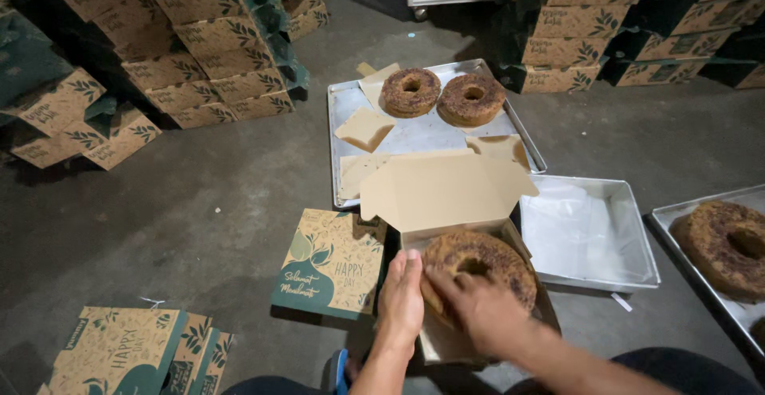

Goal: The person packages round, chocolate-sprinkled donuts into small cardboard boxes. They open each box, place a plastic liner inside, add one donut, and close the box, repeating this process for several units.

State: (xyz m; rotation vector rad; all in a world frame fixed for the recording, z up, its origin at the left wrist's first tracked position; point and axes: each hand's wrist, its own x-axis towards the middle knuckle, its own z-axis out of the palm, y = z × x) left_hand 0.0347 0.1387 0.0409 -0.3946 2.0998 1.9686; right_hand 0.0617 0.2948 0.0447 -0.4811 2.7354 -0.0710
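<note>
Hands first: my right hand lies on top of the ring cake, fingers spread and pressed to its near edge, closed on nothing. My left hand stands flat against the cake's left side, fingers together, touching the crust. Neither hand grips; both steady.

The cake sits inside the open box, whose lid stands tilted back behind it. The cake fills most of the box.

To do this step well, I judge: keep pressure light and even, since the crust looks crumbly; push from the side and top together so the ring settles level; keep fingertips out of the centre hole; free both hands before the lid comes down.

Just left of the box lies a flat printed carton, green and tan with leaf patterns. Beyond the lid rests a metal tray with two more ring cakes and loose pieces of card. To the right is an empty lined pan; further right, another tray holds a large ring cake.

All of this rests on a bare grey concrete floor. Stacks of printed boxes line the far left and far right, with a pile of flat cartons at near left. Lighting is dim.
</note>
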